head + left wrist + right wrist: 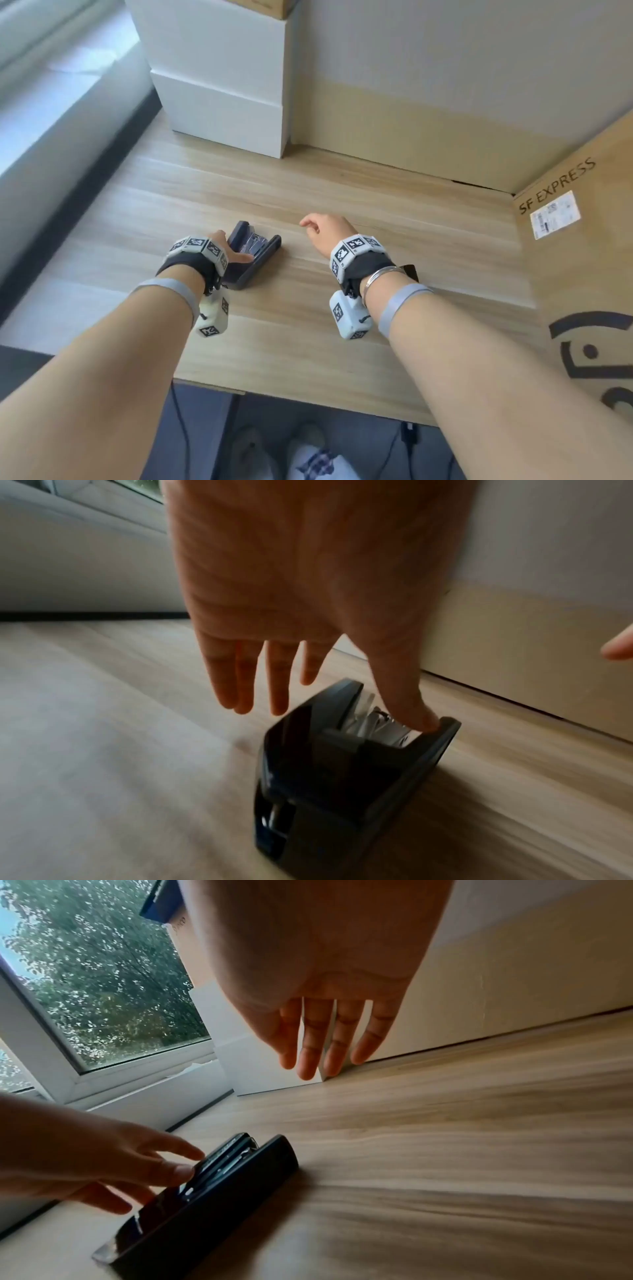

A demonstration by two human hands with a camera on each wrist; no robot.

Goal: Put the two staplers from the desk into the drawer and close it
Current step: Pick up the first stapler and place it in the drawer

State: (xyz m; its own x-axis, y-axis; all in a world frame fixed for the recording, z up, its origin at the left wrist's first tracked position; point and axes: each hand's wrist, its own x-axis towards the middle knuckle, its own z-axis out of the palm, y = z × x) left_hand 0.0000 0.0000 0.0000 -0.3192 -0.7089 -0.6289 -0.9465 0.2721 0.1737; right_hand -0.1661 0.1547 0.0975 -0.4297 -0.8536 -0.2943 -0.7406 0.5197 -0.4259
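Note:
One dark stapler (255, 255) (342, 777) (212, 1191) lies on its side on the wooden desk (394, 246), its metal staple channel showing between the top and the base. My left hand (233, 251) (342, 712) is right over it with straight fingers. The thumb tip touches the stapler's inside near the base, and the other fingers hang along its top side. My right hand (318, 228) (322, 1053) hovers over the bare desk to the stapler's right, fingers relaxed and holding nothing. No second stapler and no drawer are in view.
Stacked white boxes (222, 85) stand at the back left of the desk against the wall. A large cardboard box marked SF EXPRESS (582, 274) fills the right side. A window sill (51, 102) runs along the left. Cables hang below the desk's front edge.

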